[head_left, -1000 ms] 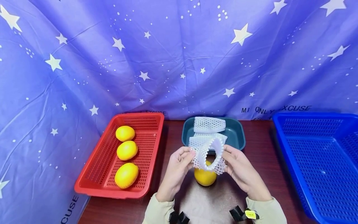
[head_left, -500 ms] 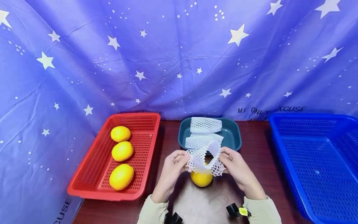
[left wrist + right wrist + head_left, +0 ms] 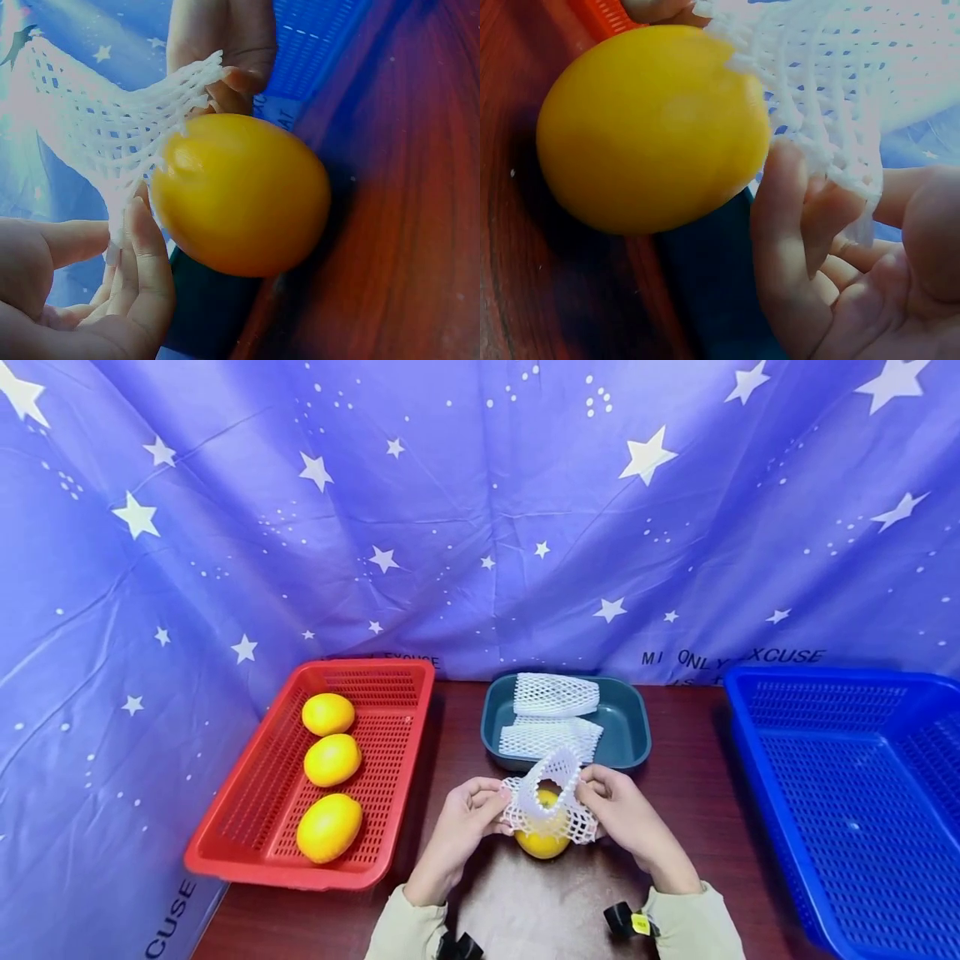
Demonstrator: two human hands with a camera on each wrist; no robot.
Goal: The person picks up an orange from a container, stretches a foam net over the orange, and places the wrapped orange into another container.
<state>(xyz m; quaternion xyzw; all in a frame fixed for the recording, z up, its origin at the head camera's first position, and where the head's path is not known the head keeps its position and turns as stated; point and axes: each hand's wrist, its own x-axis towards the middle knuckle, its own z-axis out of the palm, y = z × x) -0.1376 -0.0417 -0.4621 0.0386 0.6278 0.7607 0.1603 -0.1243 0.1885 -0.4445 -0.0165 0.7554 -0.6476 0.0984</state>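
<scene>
A white foam fruit net (image 3: 558, 768) is stretched open between both hands, over a yellow round fruit (image 3: 542, 843) on the table. My left hand (image 3: 468, 827) pinches the net's left edge between thumb and fingers. On the other side my right hand (image 3: 626, 818) pinches its right edge. In the left wrist view the lower rim of the net (image 3: 135, 127) meets the top of the fruit (image 3: 240, 195), whose sides are bare. The right wrist view also has the net (image 3: 817, 82) at the end of the fruit (image 3: 652, 127).
Behind the hands, a dark green tray (image 3: 626, 718) holds white foam nets (image 3: 555, 695). To the left stands a red basket (image 3: 405, 760) with three yellow fruits (image 3: 330, 828) in a row. A blue basket (image 3: 772, 793) stands at the right, before a starry purple curtain (image 3: 450, 527).
Both hands have come down and a little nearer with the foam net, bringing its lower edge onto the top of the fruit. The head view has shifted slightly.
</scene>
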